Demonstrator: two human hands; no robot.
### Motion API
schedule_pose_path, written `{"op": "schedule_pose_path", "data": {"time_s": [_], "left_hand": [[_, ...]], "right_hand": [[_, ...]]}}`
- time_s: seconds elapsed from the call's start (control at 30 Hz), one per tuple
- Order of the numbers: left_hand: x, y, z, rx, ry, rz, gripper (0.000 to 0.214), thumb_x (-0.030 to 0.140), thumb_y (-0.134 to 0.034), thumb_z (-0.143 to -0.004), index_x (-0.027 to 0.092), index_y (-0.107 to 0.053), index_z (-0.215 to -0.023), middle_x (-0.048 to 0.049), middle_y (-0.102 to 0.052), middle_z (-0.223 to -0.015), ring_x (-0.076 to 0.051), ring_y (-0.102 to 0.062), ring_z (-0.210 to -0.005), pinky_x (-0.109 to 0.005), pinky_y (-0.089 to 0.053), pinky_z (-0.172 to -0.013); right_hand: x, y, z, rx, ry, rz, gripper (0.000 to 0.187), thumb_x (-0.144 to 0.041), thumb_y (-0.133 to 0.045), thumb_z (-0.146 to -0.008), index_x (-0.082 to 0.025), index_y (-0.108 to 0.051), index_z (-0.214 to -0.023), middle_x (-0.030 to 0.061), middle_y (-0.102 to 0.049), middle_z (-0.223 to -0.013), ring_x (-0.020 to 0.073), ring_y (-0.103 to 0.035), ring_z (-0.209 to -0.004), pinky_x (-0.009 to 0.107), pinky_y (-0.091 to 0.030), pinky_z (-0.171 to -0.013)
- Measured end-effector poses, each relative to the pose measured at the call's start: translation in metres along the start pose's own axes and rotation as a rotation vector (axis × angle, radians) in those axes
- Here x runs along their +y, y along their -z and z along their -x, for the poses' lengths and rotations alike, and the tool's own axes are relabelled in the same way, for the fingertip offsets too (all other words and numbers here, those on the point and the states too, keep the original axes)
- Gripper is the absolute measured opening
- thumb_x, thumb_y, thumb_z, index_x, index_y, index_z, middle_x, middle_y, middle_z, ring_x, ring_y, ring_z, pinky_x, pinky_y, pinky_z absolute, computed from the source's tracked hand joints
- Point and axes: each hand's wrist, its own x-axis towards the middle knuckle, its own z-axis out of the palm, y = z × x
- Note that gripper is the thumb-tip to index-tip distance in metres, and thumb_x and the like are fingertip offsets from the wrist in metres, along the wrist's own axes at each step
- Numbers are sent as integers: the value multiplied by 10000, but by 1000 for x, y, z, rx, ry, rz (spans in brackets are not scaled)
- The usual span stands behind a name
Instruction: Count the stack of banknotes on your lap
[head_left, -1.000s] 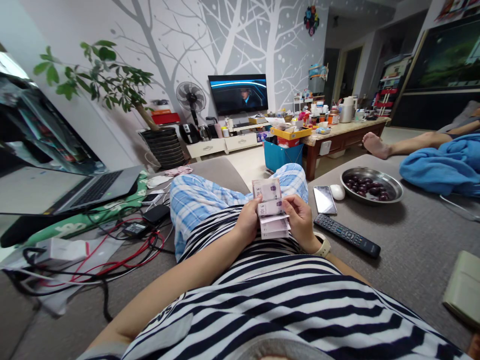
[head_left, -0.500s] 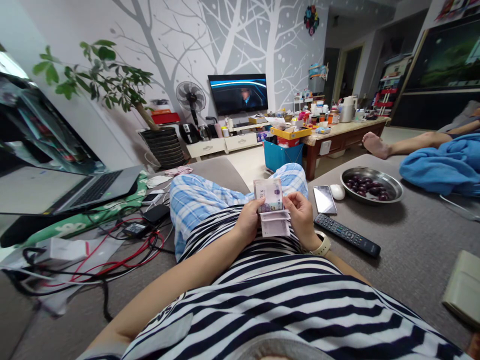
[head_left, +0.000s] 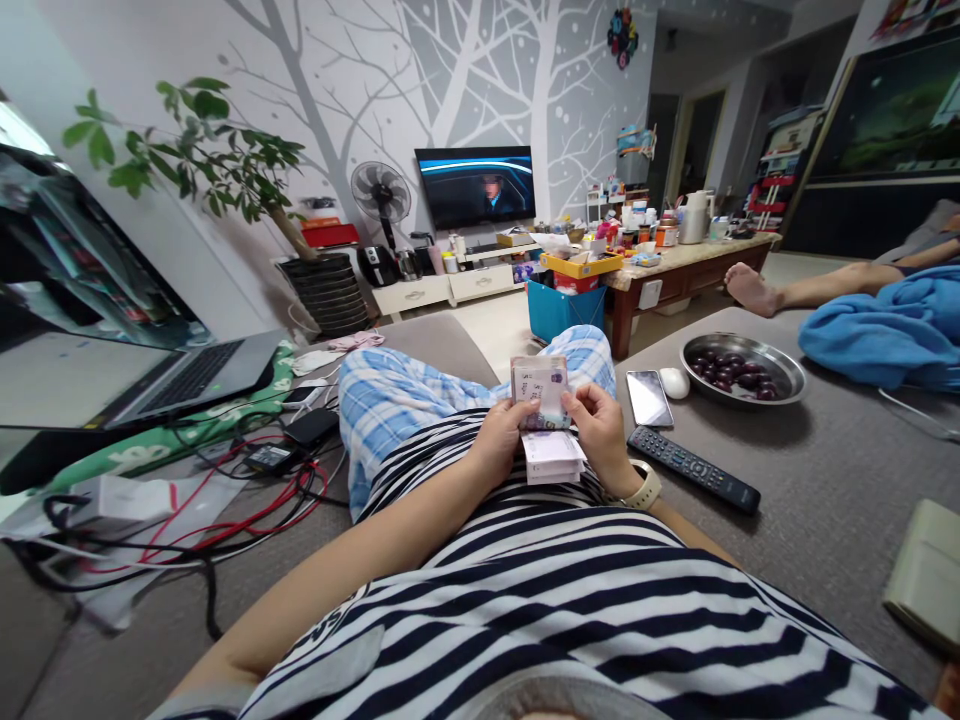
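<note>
A small stack of pale purple banknotes (head_left: pixel 541 385) is held upright over my lap, marked with the figure 5. My left hand (head_left: pixel 501 435) grips its left side, thumb across the front. At the right edge, my right hand (head_left: pixel 596 420) pinches the notes between thumb and fingers; a pale watch (head_left: pixel 646 486) is on that wrist. Below the stack, more folded banknotes (head_left: pixel 553 458) hang down against my striped shirt. How their upper ends join the stack is hidden.
To my right lie a phone (head_left: pixel 649 398), a white mouse (head_left: pixel 674 383), a remote control (head_left: pixel 694 470) and a metal bowl (head_left: pixel 795 385) of dark round fruit. Another person's leg (head_left: pixel 832 285) is beyond. Tangled cables (head_left: pixel 300 490) and a laptop (head_left: pixel 202 375) are on the left.
Another part of the lower notes has flipped down, and they hang slightly lower and further right. The upper stack has shifted slightly right. Both hands keep their hold.
</note>
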Motion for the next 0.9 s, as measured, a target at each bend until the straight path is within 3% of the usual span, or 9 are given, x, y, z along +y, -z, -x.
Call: {"op": "schedule_pose_path", "data": {"time_s": [0.23, 0.37, 0.57, 0.7, 0.9], "left_hand": [[1, 2, -1, 43, 35, -48, 250, 400, -748, -763, 176, -752, -874, -81, -786, -863, -303, -741, -878, -437, -586, -848], [4, -1, 1, 27, 13, -88, 203, 380, -744, -772, 203, -748, -873, -75, -779, -847, -314, -734, -877, -452, -582, -833], [15, -1, 3, 44, -85, -261, 179, 344, -757, -738, 193, -758, -833, -58, -762, -799, -291, -704, -874, -390, -541, -861], [24, 3, 1, 78, -200, -454, 160, 336, -782, -688, 200, -759, -771, -21, -734, -747, -239, -654, -793, -296, -514, -760], [32, 2, 6, 134, -152, -578, 218, 400, -722, -748, 205, -757, -839, -41, -692, -835, -221, -605, -765, -253, -453, -530]], "right_hand": [[2, 1, -2, 40, -2, 10, 375, -532, -668, -852, -207, -547, -707, -39, -489, -642, 124, -421, -589, 261, -351, -552], [1, 2, -3, 58, -8, 16, 343, -518, -691, -828, -205, -576, -747, -11, -573, -749, 120, -434, -594, 259, -367, -540], [-2, 1, -3, 5, -68, -48, 362, -529, -686, -829, -209, -548, -733, -44, -491, -635, 111, -398, -545, 253, -336, -499], [-3, 1, -3, 25, -74, -28, 377, -549, -673, -826, -215, -529, -727, -55, -450, -612, 108, -366, -518, 259, -299, -477], [-2, 1, -2, 20, -62, -49, 352, -522, -665, -849, -212, -533, -746, -51, -457, -626, 110, -384, -531, 257, -305, -488]]}}
